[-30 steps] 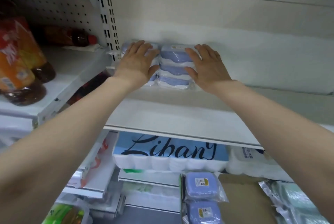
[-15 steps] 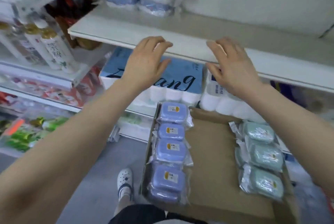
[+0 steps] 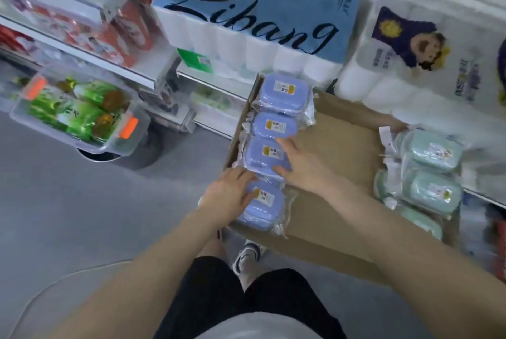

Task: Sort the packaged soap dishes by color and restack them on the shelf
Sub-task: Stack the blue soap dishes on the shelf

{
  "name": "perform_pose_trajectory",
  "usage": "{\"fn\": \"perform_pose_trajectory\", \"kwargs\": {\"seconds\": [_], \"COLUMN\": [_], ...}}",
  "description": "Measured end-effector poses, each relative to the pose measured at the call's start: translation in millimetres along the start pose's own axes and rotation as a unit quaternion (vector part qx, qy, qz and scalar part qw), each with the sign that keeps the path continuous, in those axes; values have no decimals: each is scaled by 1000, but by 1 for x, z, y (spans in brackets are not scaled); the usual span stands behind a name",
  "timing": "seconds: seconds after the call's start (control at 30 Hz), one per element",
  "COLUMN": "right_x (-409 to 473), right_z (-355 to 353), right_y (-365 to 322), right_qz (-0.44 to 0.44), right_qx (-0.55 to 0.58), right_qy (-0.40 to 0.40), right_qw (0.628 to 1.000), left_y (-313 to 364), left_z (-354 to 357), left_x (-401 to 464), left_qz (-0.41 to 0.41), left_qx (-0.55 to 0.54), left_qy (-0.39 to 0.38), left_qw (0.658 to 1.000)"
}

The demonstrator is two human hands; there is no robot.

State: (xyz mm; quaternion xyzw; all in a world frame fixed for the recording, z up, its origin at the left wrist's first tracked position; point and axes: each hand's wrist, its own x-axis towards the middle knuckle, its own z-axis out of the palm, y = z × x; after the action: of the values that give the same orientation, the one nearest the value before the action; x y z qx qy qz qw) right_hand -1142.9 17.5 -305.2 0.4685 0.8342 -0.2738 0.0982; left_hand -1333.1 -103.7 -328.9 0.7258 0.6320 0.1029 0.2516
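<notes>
Hands [image 3: 273,177] on four blue soap dishes [image 3: 269,155], fingers loosely spread, gripping nothing.

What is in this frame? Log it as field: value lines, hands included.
container: cardboard box
left column: blue soap dishes, four showing, bagged
right column: green soap dishes, bagged
left hand: fingers on the nearest blue dish
right hand: fingers on the third blue dish
behind box: Libang tissue pack

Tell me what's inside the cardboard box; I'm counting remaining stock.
Inside the cardboard box: a row of blue soap dishes at left, green soap dishes at right, bare cardboard between. Both hands cover part of the blue row; anything underneath is hidden.
</notes>
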Motion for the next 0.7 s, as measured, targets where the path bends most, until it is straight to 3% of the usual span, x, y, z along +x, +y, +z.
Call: {"fn": "perform_pose_trajectory", "kwargs": {"seconds": [0.13,0.23,0.4,0.53,0.63,0.7], "right_x": [21,21,-10,-51,-67,-71], "right_z": [31,41,41,54,75,91], "right_y": [-4,1,17,57,90,102], "right_qz": [-10,10,67,201,335,370], "right_qx": [-12,-37,35,165,153,133], "right_qy": [-13,27,107,175,131,96], "right_qw": [1000,999,991,950,920,915], "left_y": [-1,2,5,4,5,4], "left_z": [16,16,14,22,33,38], "left_x": [-14,-19,-9,6,15,17], "left_qz": [-20,-25,0,41,63,66], "left_qx": [38,65,123,151,166,167], "left_qy": [-72,-87,-101,-129,-150,-150], "left_qw": [997,994,987,979,973,972]}}
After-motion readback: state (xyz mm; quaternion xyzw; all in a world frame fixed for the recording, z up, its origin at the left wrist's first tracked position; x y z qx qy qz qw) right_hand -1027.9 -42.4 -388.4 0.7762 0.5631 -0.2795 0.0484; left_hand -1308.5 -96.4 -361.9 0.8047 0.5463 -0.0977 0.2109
